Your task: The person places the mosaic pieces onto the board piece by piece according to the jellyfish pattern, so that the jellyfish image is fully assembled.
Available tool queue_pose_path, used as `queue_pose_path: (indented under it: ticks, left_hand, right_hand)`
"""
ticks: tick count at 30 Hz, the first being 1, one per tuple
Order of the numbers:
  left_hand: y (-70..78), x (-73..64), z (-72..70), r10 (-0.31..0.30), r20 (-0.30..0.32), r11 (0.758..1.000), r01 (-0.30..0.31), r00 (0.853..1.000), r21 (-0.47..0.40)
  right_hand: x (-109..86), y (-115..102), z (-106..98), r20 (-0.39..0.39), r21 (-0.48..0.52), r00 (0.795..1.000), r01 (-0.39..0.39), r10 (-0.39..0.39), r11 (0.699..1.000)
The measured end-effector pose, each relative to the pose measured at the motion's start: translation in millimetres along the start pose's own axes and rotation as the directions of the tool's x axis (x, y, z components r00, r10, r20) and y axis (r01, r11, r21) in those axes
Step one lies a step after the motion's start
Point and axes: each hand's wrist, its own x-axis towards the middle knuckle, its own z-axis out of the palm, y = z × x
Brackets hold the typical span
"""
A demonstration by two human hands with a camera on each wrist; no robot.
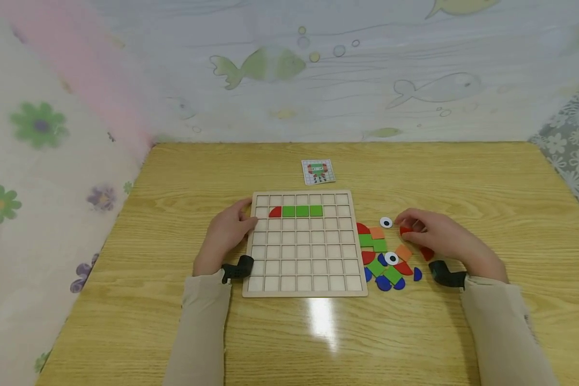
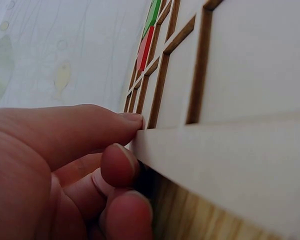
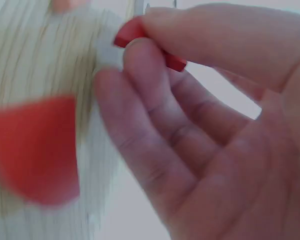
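Note:
My left hand [image 1: 228, 229] grips the left edge of a wooden grid board [image 1: 305, 293]; in the left wrist view, the thumb [image 2: 105, 125] lies on the rim and the fingers curl beside it. In the board's second row lie a red quarter-circle piece [image 1: 275, 212] and, to its right, three green squares [image 1: 302, 211]. Right of the board, my right hand [image 1: 434, 230] pinches a red piece [image 3: 131, 31] between thumb and fingertips, which partly cover it. Another red quarter-circle piece [image 3: 37, 150] lies on the table below that hand.
Loose green, orange, blue and red pieces [image 1: 393, 275] lie against the board's right side, some overlapping. Two white eye discs, one upper [image 1: 386, 222] and one lower [image 1: 391, 258], are among them. A small pattern card [image 1: 318, 171] lies behind the board on the wooden table [image 1: 212, 171].

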Motion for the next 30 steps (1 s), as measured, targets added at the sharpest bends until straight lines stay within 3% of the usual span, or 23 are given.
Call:
queue_pose_path:
  ticks: [5, 13, 25, 30]
  left_hand:
    - [-0.2, 0.1, -0.2, 0.004, 0.006, 1.000, -0.004, 1.000, 0.007]
    - [0.1, 0.6, -0.6, -0.003, 0.003, 1.000, 0.002, 1.000, 0.014]
    - [-0.1, -0.1, -1.0, -0.012, 0.005, 1.000, 0.012, 1.000, 0.009]
    - [-1.1, 0.5, -0.4, -0.009, 0.004, 1.000, 0.009, 1.000, 0.004]
  right_hand:
    - [2.2, -8.2, 1.7, -0.063, -0.004, 0.998, 0.002, -0.003, 1.000]
    - [17.9, -24.3, 7.9, -0.091, 0.030, 0.995, -0.024, 0.027, 0.999]
    - [41.5, -47.1, 15.6, -0.050, 0.104, 0.997, 0.056, -0.051, 0.993]
    - [46.5, -53.2, 17.9, -0.027, 0.152, 1.000, 0.008, -0.004, 0.988]
